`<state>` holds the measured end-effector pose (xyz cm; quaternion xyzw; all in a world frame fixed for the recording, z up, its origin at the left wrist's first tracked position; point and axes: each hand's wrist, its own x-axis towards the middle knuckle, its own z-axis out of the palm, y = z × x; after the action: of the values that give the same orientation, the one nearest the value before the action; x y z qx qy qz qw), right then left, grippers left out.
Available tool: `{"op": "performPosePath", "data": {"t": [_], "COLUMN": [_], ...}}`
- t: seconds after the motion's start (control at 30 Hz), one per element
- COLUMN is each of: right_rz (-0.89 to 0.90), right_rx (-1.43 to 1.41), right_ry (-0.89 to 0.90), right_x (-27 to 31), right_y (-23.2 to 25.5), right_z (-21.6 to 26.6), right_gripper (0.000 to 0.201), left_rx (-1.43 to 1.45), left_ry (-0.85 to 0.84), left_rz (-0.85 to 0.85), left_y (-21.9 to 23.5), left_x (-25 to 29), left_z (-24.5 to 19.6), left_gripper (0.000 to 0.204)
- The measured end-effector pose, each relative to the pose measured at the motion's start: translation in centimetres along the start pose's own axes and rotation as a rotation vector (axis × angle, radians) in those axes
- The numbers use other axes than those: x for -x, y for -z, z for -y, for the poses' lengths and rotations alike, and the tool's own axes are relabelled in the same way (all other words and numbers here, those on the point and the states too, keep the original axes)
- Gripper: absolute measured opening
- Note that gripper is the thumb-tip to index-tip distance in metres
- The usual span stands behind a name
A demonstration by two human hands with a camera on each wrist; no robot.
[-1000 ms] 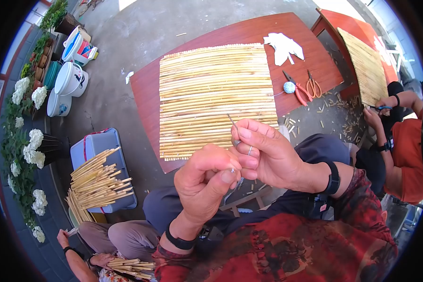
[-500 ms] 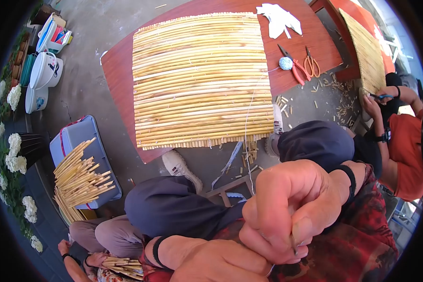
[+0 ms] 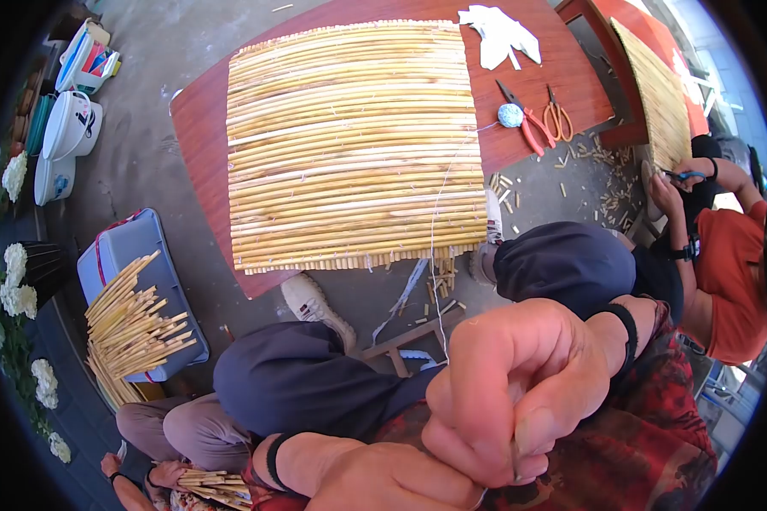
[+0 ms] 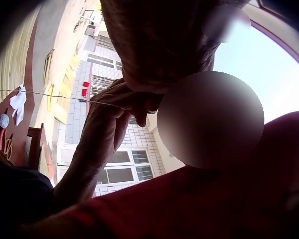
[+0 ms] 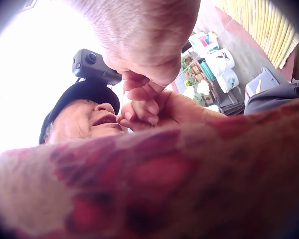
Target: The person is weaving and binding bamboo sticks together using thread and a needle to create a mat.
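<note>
Both hands are raised close together in front of the mouth. My right hand [image 3: 520,383] pinches a thin needle [image 3: 516,460] between thumb and curled forefinger. Just below it is my left hand [image 3: 392,477], its back toward the head camera and its fingertips hidden there. The right wrist view shows the left fingers [image 5: 152,112] bent together at the lips, pinching the thread's end. White thread [image 3: 435,230] runs from a blue-white ball [image 3: 510,116] over a mat of reed sticks [image 3: 358,145] and up to the hands.
Red-handled pliers [image 3: 534,128], orange-handled scissors [image 3: 557,115] and white gloves [image 3: 501,36] lie on the red table [image 3: 198,128]. Cut reeds [image 3: 136,328] rest on a blue-grey bin [image 3: 179,311] at left. Another person [image 3: 733,272] works at a second mat [image 3: 652,94] on the right.
Both hands came down and in from above the mat to the mouth, and the head view shifted. The thread now shows across the mat. Over the last half second the hands stay almost still.
</note>
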<state>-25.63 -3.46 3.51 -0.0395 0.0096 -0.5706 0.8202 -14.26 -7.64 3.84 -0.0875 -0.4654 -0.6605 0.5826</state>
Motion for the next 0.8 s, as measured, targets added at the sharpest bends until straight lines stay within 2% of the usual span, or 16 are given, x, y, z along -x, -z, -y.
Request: {"op": "performPosePath", "data": {"t": [0.1, 0.17, 0.3, 0.33, 0.4, 0.43, 0.47, 0.5, 0.53, 0.57, 0.6, 0.67, 0.7, 0.77, 0.8], "right_rz": [0.02, 0.038, 0.025, 0.022, 0.097, 0.097, -0.004, -0.104, -0.103, -0.052, -0.003, -0.005, -0.007, 0.018, 0.044], "right_rx": [0.048, 0.055, -0.002, -0.002, 0.18, 0.179, 0.214, 0.248, 0.246, 0.12, -0.008, 0.013, 0.034, 0.025, 0.016], "right_ry": [-0.003, 0.011, 0.028, 0.029, 0.191, 0.192, 0.125, 0.059, 0.059, 0.048, 0.037, 0.038, 0.042, 0.059, 0.077], "right_x": [-0.1, -0.2, -0.3, -0.4, -0.8, -0.7, -0.6, -0.6, -0.5, -0.4, -0.3, -0.2, -0.2, -0.3, -0.3], "right_y": [0.1, 0.4, 0.4, 0.5, 0.9, 0.4, -0.5, -0.9, -0.7, -0.2, 0.2, 0.2, 0.3, 0.6, 0.6], "right_z": [0.1, 0.1, -0.1, -0.2, -0.8, -0.5, 0.0, 0.3, 0.2, 0.0, -0.1, -0.1, -0.1, -0.3, -0.4], "right_gripper": [0.016, 0.017, 0.016, 0.016, 0.023, 0.023, 0.022, 0.021, 0.021, 0.017, 0.016, 0.016, 0.017, 0.017, 0.017], "left_rx": [0.04, 0.075, 0.043, 0.096, 0.147, 0.11, 0.074, 0.074, 0.075, 0.073, 0.071, 0.098, 0.098, 0.022, 0.02], "left_ry": [-0.035, 0.093, 0.053, 0.109, 0.17, 0.057, -0.057, -0.055, 0.134, 0.322, 0.324, -0.007, -0.007, 0.229, 0.23], "left_rz": [-0.083, 0.003, -0.037, 0.028, 0.093, 0.045, -0.002, -0.001, 0.054, 0.107, 0.105, 0.002, 0.003, 0.026, 0.026], "left_y": [-0.2, 0.4, 0.6, 1.1, 1.2, 0.8, 0.5, 0.7, 1.1, 1.3, 1.1, 0.5, 0.6, 0.7, 0.7], "left_x": [-0.1, -0.5, -0.4, -0.5, -0.4, -0.2, -0.1, -0.4, -0.8, -1.1, -0.8, -0.1, -0.3, -0.6, -0.6], "left_z": [0.0, -0.7, -0.5, -0.7, -0.5, 0.3, 0.8, 0.2, -1.0, -1.7, -1.2, 0.5, 0.0, -1.7, -1.4], "left_gripper": [0.004, 0.01, 0.013, 0.013, 0.014, 0.013, 0.012, 0.012, 0.011, 0.01, 0.01, 0.009, 0.009, 0.007, 0.007]}}
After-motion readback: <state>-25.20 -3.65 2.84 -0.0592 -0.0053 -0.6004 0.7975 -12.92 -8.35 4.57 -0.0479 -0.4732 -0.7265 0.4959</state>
